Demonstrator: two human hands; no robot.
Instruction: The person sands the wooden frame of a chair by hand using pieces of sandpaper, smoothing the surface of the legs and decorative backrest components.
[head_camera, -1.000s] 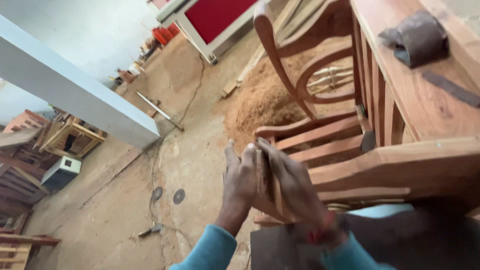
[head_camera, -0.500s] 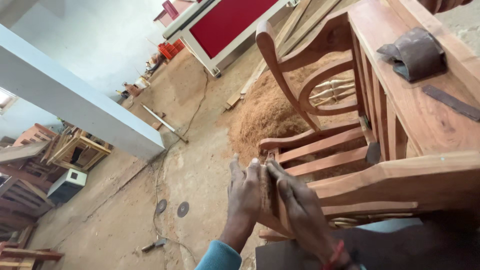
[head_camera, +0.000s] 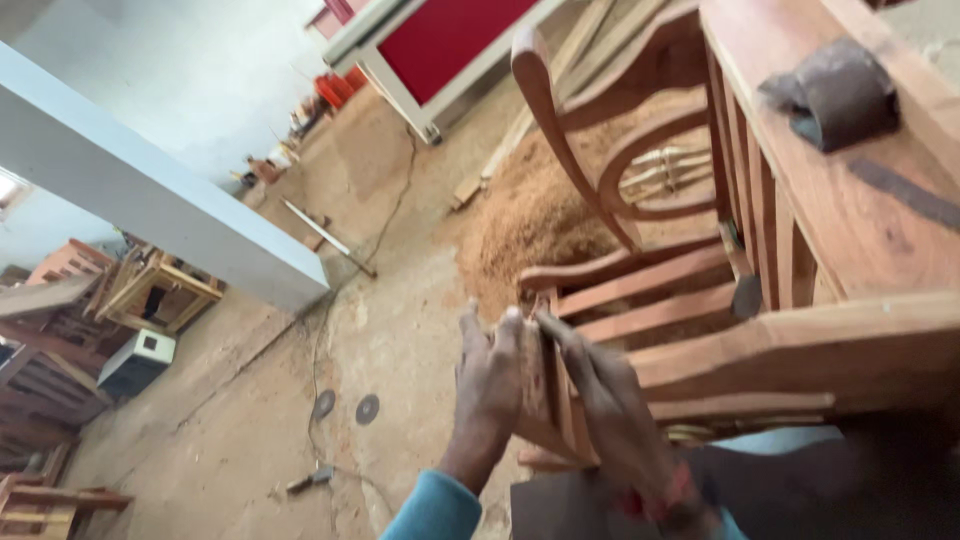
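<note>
Hands crept up a bit since earlier frame, same grip. Left hand (head_camera: 492, 385) and right hand (head_camera: 608, 405) both clamped on slat (head_camera: 548, 385), one per side. Slat runs upright between palms, joins chair frame (head_camera: 700, 310) just right of hands. Right hand nearer frame.

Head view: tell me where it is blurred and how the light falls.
Head view: both hands, left hand and right hand, are motion-smeared around the wooden piece; the chair frame is soft; daylight washes out the white wall; the lower right corner is dark; no hard shadows.
</note>
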